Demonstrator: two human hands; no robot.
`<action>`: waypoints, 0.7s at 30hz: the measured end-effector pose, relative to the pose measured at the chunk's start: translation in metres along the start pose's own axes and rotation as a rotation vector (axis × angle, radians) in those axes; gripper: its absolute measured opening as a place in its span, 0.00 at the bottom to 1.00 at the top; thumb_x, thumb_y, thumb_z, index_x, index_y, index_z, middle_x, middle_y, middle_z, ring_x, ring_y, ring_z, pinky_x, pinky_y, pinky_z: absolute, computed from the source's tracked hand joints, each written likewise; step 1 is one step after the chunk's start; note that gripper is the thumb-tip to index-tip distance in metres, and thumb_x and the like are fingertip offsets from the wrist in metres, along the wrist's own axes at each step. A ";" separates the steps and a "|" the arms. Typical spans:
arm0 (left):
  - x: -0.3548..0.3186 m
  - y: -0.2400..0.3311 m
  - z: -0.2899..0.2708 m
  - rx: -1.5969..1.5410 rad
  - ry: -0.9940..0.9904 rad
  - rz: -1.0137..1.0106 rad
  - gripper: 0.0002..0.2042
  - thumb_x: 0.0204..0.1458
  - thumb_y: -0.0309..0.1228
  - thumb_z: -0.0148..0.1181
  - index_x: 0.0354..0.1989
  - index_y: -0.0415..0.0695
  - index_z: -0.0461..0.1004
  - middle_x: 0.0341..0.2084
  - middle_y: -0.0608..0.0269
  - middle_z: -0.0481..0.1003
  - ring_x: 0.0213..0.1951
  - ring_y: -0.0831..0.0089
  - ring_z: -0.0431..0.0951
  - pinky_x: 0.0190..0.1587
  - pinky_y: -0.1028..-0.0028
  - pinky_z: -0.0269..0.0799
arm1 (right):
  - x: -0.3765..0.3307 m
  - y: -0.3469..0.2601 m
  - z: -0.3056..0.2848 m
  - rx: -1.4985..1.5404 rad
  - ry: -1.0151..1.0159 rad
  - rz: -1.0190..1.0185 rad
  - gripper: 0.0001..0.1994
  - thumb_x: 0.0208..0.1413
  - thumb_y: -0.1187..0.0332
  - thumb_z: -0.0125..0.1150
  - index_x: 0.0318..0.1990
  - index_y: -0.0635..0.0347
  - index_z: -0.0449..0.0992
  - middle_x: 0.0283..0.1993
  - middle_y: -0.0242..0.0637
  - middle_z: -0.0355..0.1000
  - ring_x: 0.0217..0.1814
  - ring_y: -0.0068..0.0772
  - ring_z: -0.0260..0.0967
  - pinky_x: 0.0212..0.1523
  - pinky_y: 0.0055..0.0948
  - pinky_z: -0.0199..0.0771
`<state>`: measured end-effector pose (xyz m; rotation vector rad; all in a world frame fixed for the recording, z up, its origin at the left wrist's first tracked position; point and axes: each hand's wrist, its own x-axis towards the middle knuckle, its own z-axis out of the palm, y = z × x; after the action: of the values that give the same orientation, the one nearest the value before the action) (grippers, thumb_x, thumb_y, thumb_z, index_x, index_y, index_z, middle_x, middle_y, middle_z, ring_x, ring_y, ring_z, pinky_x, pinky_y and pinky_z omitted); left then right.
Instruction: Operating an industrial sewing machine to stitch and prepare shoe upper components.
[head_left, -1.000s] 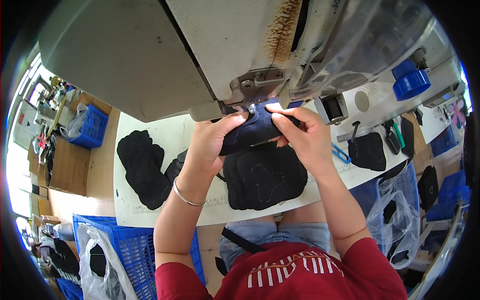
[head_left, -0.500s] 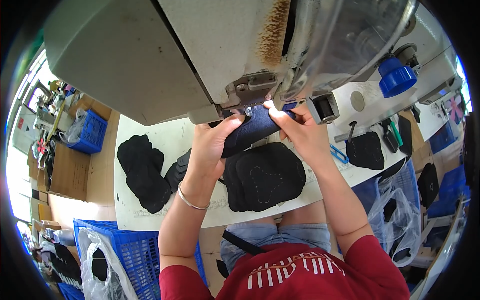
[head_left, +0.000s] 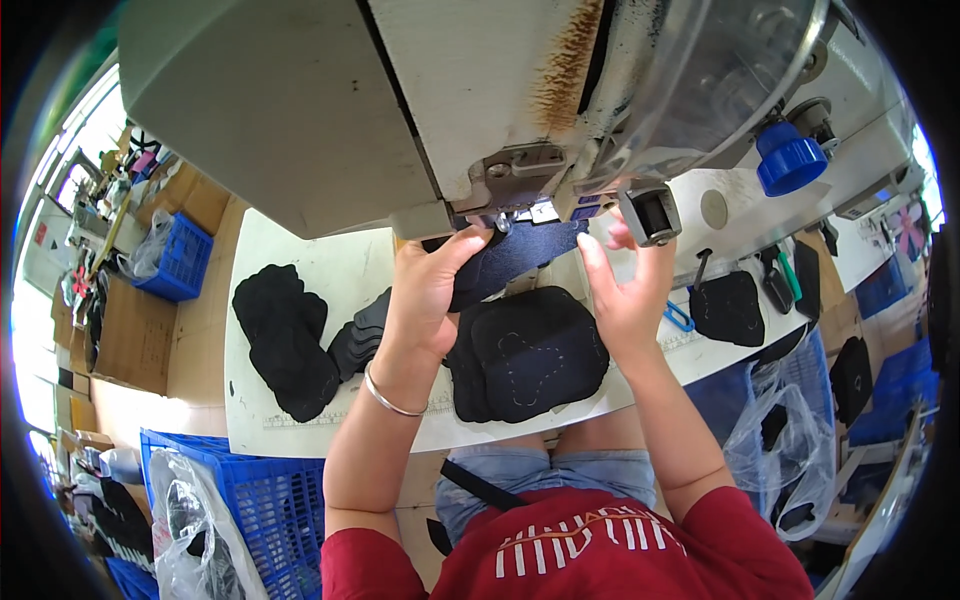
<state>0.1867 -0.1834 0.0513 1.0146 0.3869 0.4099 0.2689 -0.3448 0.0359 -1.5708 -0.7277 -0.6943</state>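
A dark blue-black fabric piece (head_left: pixel 525 250) lies under the needle area of a sewing machine (head_left: pixel 510 185). My left hand (head_left: pixel 425 275) pinches its left end, thumb on top, close to the presser foot. At the fabric's right end my right hand (head_left: pixel 632 290) is open, thumb and fingers spread apart. Its thumb tip is beside the fabric's edge; whether it touches I cannot tell. Some of the right fingers are partly hidden by a square metal machine part (head_left: pixel 652 215). Just below the fabric lies a stack of black pieces (head_left: pixel 540 355) marked with a dashed light outline.
More black pieces (head_left: pixel 285 345) are piled on the left of the white table (head_left: pixel 350 250). On the right lie a blue-handled tool (head_left: pixel 678 316), another marked black piece (head_left: pixel 727 308) and a green-handled tool (head_left: pixel 790 275). Blue crates (head_left: pixel 270 510) stand below the table's left edge.
My right hand has let go of the fabric, moved slightly right and spread its fingers. The left hand keeps its pinch. The whole view has shifted slightly.
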 end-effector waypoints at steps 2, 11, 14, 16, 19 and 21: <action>-0.002 -0.002 0.002 -0.027 0.013 0.002 0.10 0.47 0.21 0.59 0.39 0.37 0.74 0.34 0.61 0.76 0.36 0.74 0.76 0.40 0.74 0.73 | -0.014 -0.007 -0.004 0.050 -0.080 0.074 0.10 0.47 0.73 0.64 0.38 0.61 0.76 0.35 0.36 0.68 0.32 0.31 0.64 0.32 0.28 0.65; -0.008 -0.010 0.009 -0.130 0.050 0.021 0.09 0.47 0.22 0.59 0.38 0.38 0.75 0.33 0.63 0.76 0.34 0.76 0.76 0.38 0.75 0.73 | -0.025 -0.032 0.023 0.291 -0.446 0.504 0.13 0.52 0.69 0.62 0.19 0.66 0.72 0.14 0.31 0.65 0.17 0.15 0.57 0.18 0.22 0.54; -0.011 -0.012 0.013 -0.161 0.085 0.054 0.08 0.47 0.22 0.59 0.38 0.37 0.75 0.33 0.64 0.76 0.34 0.76 0.77 0.36 0.76 0.73 | -0.024 -0.032 0.025 0.453 -0.393 0.614 0.15 0.54 0.69 0.60 0.18 0.65 0.70 0.14 0.26 0.65 0.18 0.11 0.56 0.18 0.19 0.53; -0.014 -0.013 0.016 -0.181 0.092 0.056 0.09 0.47 0.22 0.60 0.38 0.37 0.75 0.33 0.64 0.76 0.34 0.76 0.77 0.36 0.76 0.73 | -0.024 -0.030 0.023 0.456 -0.393 0.620 0.14 0.54 0.69 0.60 0.18 0.65 0.70 0.14 0.26 0.65 0.18 0.11 0.57 0.19 0.19 0.54; -0.014 -0.018 0.020 -0.204 0.129 0.086 0.09 0.48 0.24 0.59 0.37 0.35 0.75 0.32 0.62 0.76 0.33 0.74 0.77 0.34 0.74 0.75 | -0.021 -0.027 0.019 0.458 -0.413 0.633 0.14 0.54 0.69 0.60 0.19 0.65 0.70 0.15 0.28 0.66 0.19 0.12 0.60 0.20 0.18 0.56; -0.014 -0.021 0.022 -0.206 0.159 0.114 0.09 0.50 0.26 0.58 0.37 0.34 0.75 0.31 0.61 0.76 0.31 0.73 0.78 0.32 0.73 0.76 | -0.018 -0.027 0.017 0.415 -0.431 0.600 0.14 0.54 0.69 0.60 0.19 0.65 0.69 0.15 0.28 0.66 0.19 0.12 0.59 0.19 0.19 0.56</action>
<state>0.1887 -0.2157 0.0450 0.8075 0.4209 0.6231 0.2372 -0.3266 0.0371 -1.4480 -0.6095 0.2349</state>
